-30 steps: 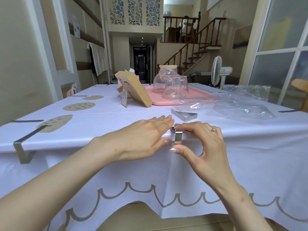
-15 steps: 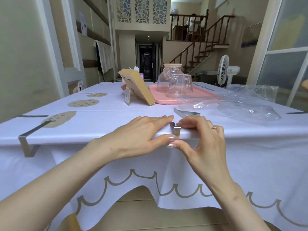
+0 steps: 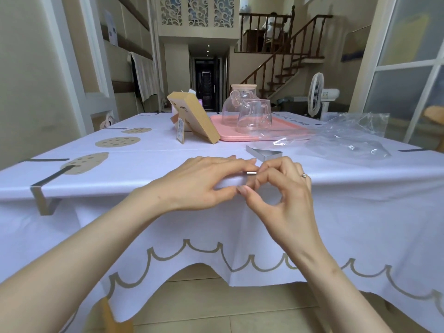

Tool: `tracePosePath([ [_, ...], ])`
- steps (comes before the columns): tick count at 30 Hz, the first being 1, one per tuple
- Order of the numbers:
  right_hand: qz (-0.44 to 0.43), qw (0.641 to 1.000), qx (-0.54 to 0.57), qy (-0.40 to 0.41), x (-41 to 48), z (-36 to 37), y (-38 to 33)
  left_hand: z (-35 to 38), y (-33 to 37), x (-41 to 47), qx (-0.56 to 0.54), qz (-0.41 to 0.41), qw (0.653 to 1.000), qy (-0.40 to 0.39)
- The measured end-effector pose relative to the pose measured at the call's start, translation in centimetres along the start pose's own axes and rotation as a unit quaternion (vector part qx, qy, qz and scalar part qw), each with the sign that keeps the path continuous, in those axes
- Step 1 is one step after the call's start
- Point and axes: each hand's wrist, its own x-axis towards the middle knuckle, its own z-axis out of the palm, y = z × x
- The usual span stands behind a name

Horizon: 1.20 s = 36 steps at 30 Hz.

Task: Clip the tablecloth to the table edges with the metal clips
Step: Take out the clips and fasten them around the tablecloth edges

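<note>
Spanning the whole middle band of the frame, the bench wears a white cloth whose scalloped hem hangs over the near edge toward the lower frame. That edge runs left to right across the picture, and the move ahead turns on it: a clip has to slide straight away from the viewer, toward the upper frame, with its long axis crossing the edge.

At centre frame, both hands meet on that edge. The left hand lies flat, fingers pressing the cloth on top and thumb curled under the lip. The right hand pinches a clip between thumb and forefinger, right at the left fingertips; only a short silver end shows, so how far it is seated I cannot tell. The right hand is the nearer one to push it home.

A fitted clip already grips the edge at left of frame. A spare clip lies flat just beyond the hands, closest to the right.
</note>
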Motion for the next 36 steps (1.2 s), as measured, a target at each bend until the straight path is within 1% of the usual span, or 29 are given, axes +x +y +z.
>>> tracePosePath([
  [3,0.003,0.999,0.043,-0.019,-0.3,-0.4,-0.4,-0.3,0.2,-0.1,-0.054,0.026,0.997,0.044],
  [8,0.019,0.995,0.097,-0.032,-0.5,-1.0,-1.4,-0.1,0.0,-0.4,-0.083,0.050,0.991,0.088],
  [11,0.042,0.988,0.142,-0.038,-0.2,-1.5,-2.1,-0.3,-0.3,-0.5,-0.100,0.054,0.990,0.084],
  [14,0.077,0.969,0.228,-0.045,0.2,-2.2,-2.3,-0.5,-0.3,-0.6,-0.126,0.052,0.989,0.054],
  [17,0.106,0.955,0.275,-0.042,0.9,-2.6,-2.7,-0.6,-0.2,-0.7,-0.111,0.052,0.992,0.035],
  [20,0.143,0.929,0.339,-0.033,1.6,-2.7,-3.0,-0.5,-0.3,-0.7,-0.136,0.059,0.988,0.050],
  [22,0.164,0.914,0.370,-0.040,1.9,-2.6,-3.0,-0.4,-0.4,-0.7,-0.178,0.060,0.980,0.070],
  [24,0.193,0.884,0.424,-0.040,2.1,-2.4,-3.0,-0.2,-0.4,-0.6,-0.227,0.062,0.967,0.094],
  [26,0.221,0.846,0.484,-0.039,2.2,-2.0,-3.3,-0.1,-0.4,-0.6,-0.247,0.064,0.958,0.130],
  [28,0.227,0.829,0.509,-0.032,2.4,-1.8,-3.3,-0.2,-0.2,-0.6,-0.281,0.056,0.948,0.140],
  [29,0.222,0.831,0.509,-0.018,2.4,-1.7,-3.1,-0.3,-0.2,-0.7,-0.315,0.052,0.938,0.134],
  [30,0.212,0.841,0.498,0.006,2.5,-1.6,-2.8,-0.5,-0.2,-0.7,-0.357,0.047,0.924,0.127],
  [32,0.153,0.884,0.439,0.048,2.6,-1.7,-2.0,-0.8,-0.5,-0.5,-0.416,0.035,0.901,0.118],
  [33,0.106,0.910,0.398,0.043,2.6,-1.7,-1.5,-1.0,-0.6,-0.4,-0.428,0.031,0.896,0.113],
  [34,0.055,0.930,0.364,0.013,2.6,-1.7,-1.0,-1.1,-0.7,-0.2,-0.433,0.026,0.894,0.108],
  [36,-0.011,0.944,0.324,-0.064,2.4,-1.5,-0.5,-1.1,-1.0,0.1,-0.439,0.012,0.893,0.099],
])
